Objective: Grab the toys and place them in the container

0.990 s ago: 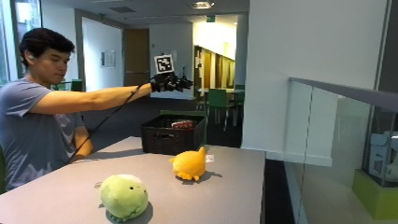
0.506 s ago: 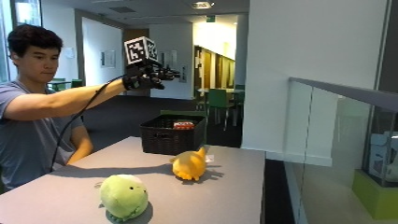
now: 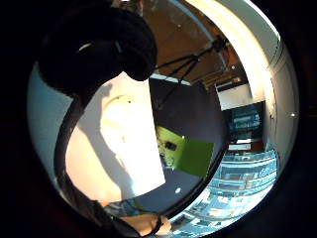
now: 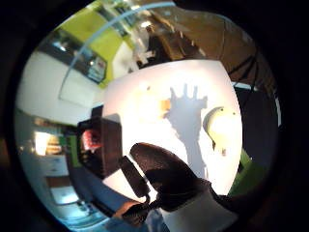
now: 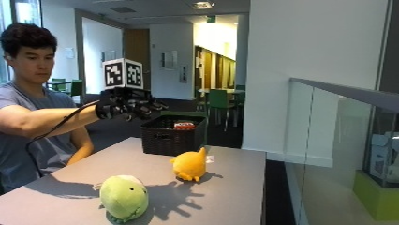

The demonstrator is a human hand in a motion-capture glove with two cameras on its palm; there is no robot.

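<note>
In the outside view, a green plush toy (image 5: 124,197) lies near the table's front edge. An orange plush toy (image 5: 189,164) sits mid-table. Behind them, at the far end, a black basket (image 5: 173,135) holds a red item (image 5: 184,125). My gloved right hand (image 5: 128,107) hovers high above the table, left of the basket, fingers spread and holding nothing. Its spread shadow falls between the toys. The thumb side palm view looks down on the green toy (image 4: 219,126), the basket (image 4: 104,145) and a gloved finger (image 4: 164,174).
The grey table (image 5: 237,187) has bare surface to the right of the toys. A glass railing (image 5: 336,140) runs along the right beyond the table edge. The person sits at the table's left side.
My hand has moved away from above the basket, leftward toward the person and lower. Both toys and the basket stay where they were.
</note>
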